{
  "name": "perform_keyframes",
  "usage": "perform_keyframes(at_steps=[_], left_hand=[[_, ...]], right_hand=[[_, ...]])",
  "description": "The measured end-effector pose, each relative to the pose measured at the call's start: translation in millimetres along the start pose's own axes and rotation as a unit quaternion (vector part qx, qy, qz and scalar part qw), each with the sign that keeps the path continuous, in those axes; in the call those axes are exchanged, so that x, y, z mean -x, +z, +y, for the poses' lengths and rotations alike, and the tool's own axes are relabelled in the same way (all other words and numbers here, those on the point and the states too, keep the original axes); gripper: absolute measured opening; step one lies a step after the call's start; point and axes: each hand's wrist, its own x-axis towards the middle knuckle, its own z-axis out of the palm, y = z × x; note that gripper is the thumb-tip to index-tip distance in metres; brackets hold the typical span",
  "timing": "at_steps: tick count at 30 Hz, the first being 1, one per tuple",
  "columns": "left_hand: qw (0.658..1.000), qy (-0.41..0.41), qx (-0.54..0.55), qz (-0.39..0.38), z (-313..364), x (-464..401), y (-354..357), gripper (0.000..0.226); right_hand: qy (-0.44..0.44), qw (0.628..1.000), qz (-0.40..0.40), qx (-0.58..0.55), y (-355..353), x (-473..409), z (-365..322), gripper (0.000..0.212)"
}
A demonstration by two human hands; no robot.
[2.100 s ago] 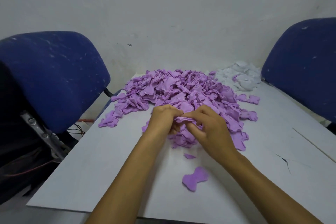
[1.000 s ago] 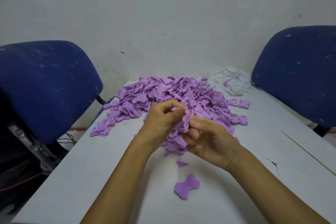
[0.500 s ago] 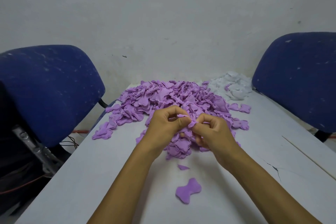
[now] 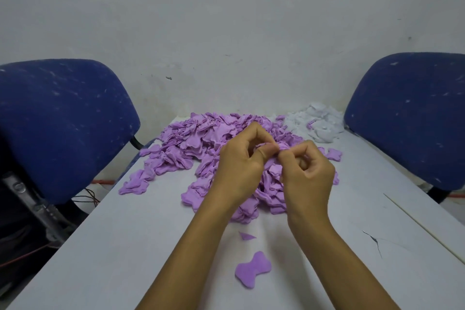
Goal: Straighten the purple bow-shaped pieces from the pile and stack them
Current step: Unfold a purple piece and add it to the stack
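Left hand (image 4: 239, 166) and right hand (image 4: 305, 176) meet above the near edge of the purple pile (image 4: 201, 143), fingers curled, thumbs and forefingers pinching one small purple piece (image 4: 278, 146) between them. One flat bow piece (image 4: 253, 273) lies alone on the table (image 4: 125, 246), nearer the person.

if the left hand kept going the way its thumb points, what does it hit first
The left hand has its thumb aimed right, at the right hand. The two already meet on the pinched purple piece, so it would likely press straight into the right hand's fingertips.
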Motion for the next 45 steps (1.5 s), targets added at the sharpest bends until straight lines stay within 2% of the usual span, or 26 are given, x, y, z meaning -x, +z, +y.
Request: perform_keyframes(at_steps=[2,3,5,7,8,10,14,17,21,28,32,35,38,40,42,45], left_hand=[[0.998,0.027,-0.057,0.016,-2,-1,-5,0.017],[0.995,0.037,-0.093,0.027,-6,0,-11,0.017],[0.99,0.039,-0.135,0.03,-12,3,-22,0.016],[0.989,0.045,-0.14,0.014,-14,8,-26,0.013],[0.989,0.051,-0.138,0.008,-13,8,-25,0.011],[0.991,0.053,-0.124,0.001,-9,7,-20,0.011],[0.995,0.037,-0.094,0.0,-1,4,-15,0.016],[0.995,0.035,-0.099,-0.002,2,5,-13,0.017],[0.995,0.023,-0.101,0.012,2,4,-7,0.019],[0.99,0.013,-0.128,0.059,4,6,7,0.024],[0.981,0.097,-0.164,0.018,15,11,26,0.022],[0.985,0.075,-0.158,-0.009,12,7,26,0.019],[0.999,-0.022,-0.036,0.02,10,3,20,0.016],[0.996,-0.083,-0.002,0.018,7,0,15,0.011],[0.994,-0.107,0.034,-0.019,5,1,9,0.007],[0.987,-0.107,0.116,0.015,4,3,1,0.006]], right_hand=[[-0.006,0.998,-0.052,0.019,-8,-6,-6,0.016],[0.01,0.991,-0.128,0.024,-14,-11,-9,0.02],[0.094,0.949,-0.302,-0.006,-27,-21,-13,0.025],[0.193,0.9,-0.379,-0.1,-35,-23,-12,0.02],[0.218,0.884,-0.384,-0.155,-37,-23,-10,0.016],[0.218,0.876,-0.368,-0.223,-38,-23,-6,0.013],[0.192,0.895,-0.331,-0.23,-34,-26,-9,0.009],[0.152,0.924,-0.314,-0.159,-32,-24,-9,0.008],[0.091,0.968,-0.228,-0.058,-24,-24,-6,0.018],[0.084,0.987,-0.121,0.069,-10,-20,-1,0.014],[-0.006,0.978,-0.021,0.207,-12,-23,4,0.015],[0.036,0.982,-0.066,0.173,-16,-28,3,0.013],[0.084,0.986,-0.114,0.083,-18,-31,4,0.025],[0.093,0.986,-0.133,0.049,-18,-28,2,0.034],[0.11,0.981,-0.16,0.015,-17,-26,-3,0.033],[0.149,0.961,-0.231,-0.011,-16,-26,-9,0.02]])
